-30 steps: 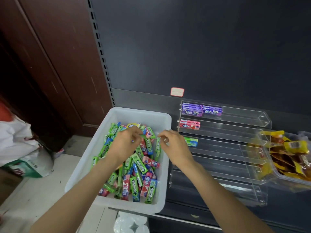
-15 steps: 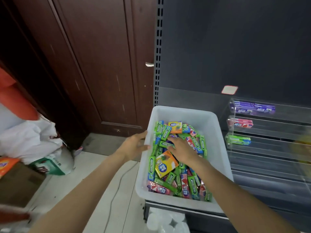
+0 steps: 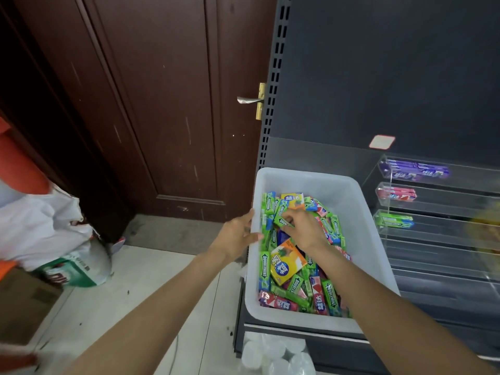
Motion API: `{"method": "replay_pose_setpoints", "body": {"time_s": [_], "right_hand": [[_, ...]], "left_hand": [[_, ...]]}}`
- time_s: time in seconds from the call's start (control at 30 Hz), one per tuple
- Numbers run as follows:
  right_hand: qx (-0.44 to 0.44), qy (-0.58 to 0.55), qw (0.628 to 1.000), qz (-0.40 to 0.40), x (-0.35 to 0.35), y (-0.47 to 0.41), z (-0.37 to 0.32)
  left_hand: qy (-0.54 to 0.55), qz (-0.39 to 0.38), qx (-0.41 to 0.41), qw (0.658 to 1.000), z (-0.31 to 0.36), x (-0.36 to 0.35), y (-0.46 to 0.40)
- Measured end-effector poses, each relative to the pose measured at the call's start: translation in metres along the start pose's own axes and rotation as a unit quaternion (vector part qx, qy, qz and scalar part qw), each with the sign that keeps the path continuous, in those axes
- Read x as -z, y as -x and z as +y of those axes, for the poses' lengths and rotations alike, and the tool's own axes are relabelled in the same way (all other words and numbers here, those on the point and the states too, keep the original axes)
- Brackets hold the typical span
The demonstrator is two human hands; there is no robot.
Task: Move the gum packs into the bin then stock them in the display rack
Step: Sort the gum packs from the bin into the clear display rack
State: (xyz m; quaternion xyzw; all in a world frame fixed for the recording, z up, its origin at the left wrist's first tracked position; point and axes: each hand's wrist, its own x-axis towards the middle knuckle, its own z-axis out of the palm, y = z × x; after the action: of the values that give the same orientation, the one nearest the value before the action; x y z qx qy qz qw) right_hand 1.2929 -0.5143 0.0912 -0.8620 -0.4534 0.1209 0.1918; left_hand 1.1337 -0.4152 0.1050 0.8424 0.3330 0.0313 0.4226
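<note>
A white plastic bin (image 3: 327,180) sits on the dark shelf, filled with several gum packs, mostly green, plus a yellow-orange box (image 3: 286,262). My left hand (image 3: 236,235) grips the bin's left rim, thumb over the edge. My right hand (image 3: 304,230) is inside the bin, fingers closed on a green gum pack (image 3: 281,221) near the back of the pile. To the right stands the clear display rack (image 3: 438,240), with purple packs (image 3: 414,170) in its top row, pink packs (image 3: 396,195) below and green packs (image 3: 393,221) in the third row.
A dark brown door with a metal handle (image 3: 249,100) rises behind the bin on the left. White bags (image 3: 40,226) and a cardboard box (image 3: 24,301) lie on the tiled floor. Wrapped white cups (image 3: 273,353) sit under the shelf. A blurred yellow snack bag (image 3: 487,228) is at the right edge.
My view has swung left. My left hand left the pile and took hold of the bin's left rim. My right hand reached into the bin and closed on a green pack.
</note>
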Motion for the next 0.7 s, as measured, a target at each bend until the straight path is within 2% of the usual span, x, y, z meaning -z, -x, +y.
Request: {"method": "replay_pose_setpoints", "body": {"time_s": [0.07, 0.13, 0.2, 0.3, 0.4, 0.53, 0.6, 0.7], "right_hand": [[0.011, -0.013, 0.999, 0.032, 0.008, 0.005, -0.002], [0.019, -0.065, 0.995, 0.072, 0.018, 0.009, -0.007], [0.040, -0.098, 0.990, 0.095, 0.025, 0.015, -0.016], [0.075, -0.119, 0.985, 0.102, 0.030, 0.021, -0.027], [0.086, -0.148, 0.980, 0.099, 0.032, 0.020, -0.031], [0.068, -0.158, 0.983, 0.061, 0.029, 0.004, -0.017], [0.045, -0.119, 0.992, 0.002, 0.025, -0.009, -0.005], [0.011, -0.076, 0.994, -0.075, 0.019, -0.029, 0.003]], "left_hand": [[-0.057, 0.025, -0.032, 0.998, 0.001, 0.001, -0.003], [-0.061, 0.062, -0.071, 0.994, 0.009, 0.002, -0.005], [0.013, 0.089, -0.094, 0.992, 0.021, 0.001, -0.007], [0.152, 0.097, -0.079, 0.980, 0.036, 0.000, -0.011], [0.178, 0.117, -0.077, 0.974, 0.035, 0.003, -0.019], [0.226, 0.167, -0.037, 0.959, 0.023, 0.014, -0.024], [0.293, 0.173, -0.016, 0.940, 0.018, 0.020, -0.027], [0.324, 0.183, 0.001, 0.928, 0.011, 0.025, -0.034]]}}
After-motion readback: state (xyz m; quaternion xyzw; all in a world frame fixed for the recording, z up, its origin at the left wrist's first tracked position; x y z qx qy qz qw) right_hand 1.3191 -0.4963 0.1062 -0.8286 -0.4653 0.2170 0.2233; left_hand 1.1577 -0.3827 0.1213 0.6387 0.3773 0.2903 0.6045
